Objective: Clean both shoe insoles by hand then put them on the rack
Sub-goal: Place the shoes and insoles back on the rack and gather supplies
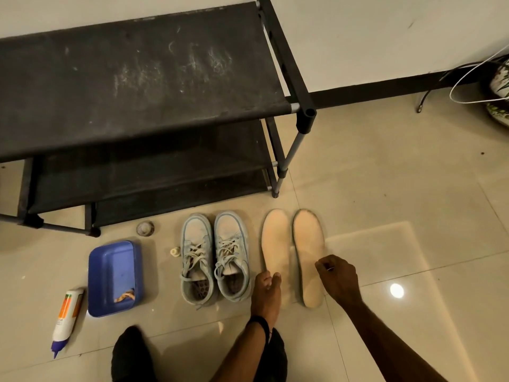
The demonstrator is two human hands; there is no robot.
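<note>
The left hand (266, 293) is resting its fingertips on the heel half of the left insole (276, 249), fingers loosely bent and not gripping it; the right hand (338, 279) is hovering over the right insole (309, 255) with its fingers curled in, and whether it is pinching the edge or holding nothing I cannot tell; both insoles are lying flat on the floor just right of the pair of shoes (214, 257), side by side and almost touching, toes pointing at the rack (137, 78). They are looking thin, light and floppy, so taking one by the edge at the heel or mid-length should be lifting it easily, though it will likely be drooping if held by one end. Left of the shoes a small bottle cap (174, 251) is sitting close by, then a blue tray (114, 277) holding something orange, and further left a squeeze bottle (67, 318) is lying on its side; behind the shoes the rack is standing against the wall, its dusty top shelf bare; nothing is lying between the insoles and the rack.
</note>
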